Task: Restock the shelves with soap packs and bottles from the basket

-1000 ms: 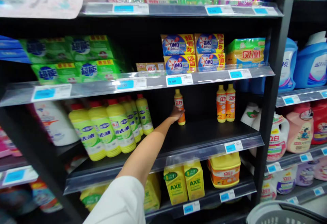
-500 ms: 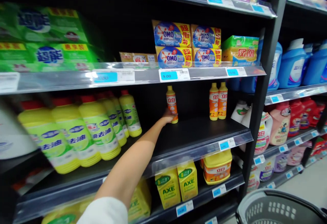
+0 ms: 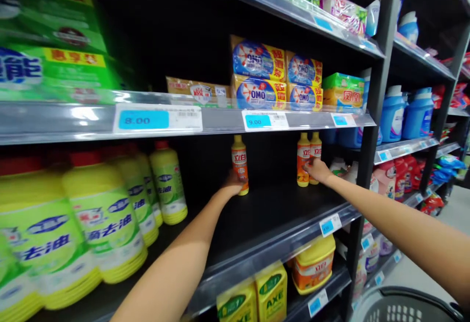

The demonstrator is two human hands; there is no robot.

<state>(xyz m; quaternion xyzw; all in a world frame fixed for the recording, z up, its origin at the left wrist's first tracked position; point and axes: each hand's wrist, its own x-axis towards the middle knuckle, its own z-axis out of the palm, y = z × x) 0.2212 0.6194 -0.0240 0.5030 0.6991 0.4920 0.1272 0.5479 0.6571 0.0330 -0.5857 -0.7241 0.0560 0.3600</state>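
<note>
My left hand grips the base of a small orange-and-yellow Liby bottle standing alone on the black shelf. My right hand reaches the lower front of a matching Liby bottle, and its fingers press against it. A second matching bottle stands just behind and to the right, partly covered by my right hand. I cannot tell whether those fingers are closed around the bottle.
Large yellow-green grease-remover bottles crowd the shelf to the left. OMO detergent packs sit on the shelf above, and yellow AXE bottles below. A grey shopping basket is at lower right, beside the aisle floor.
My right arm has come into view and reached the pair of bottles. My left hand has dropped to the single bottle's base. The view has moved closer and tilted.
</note>
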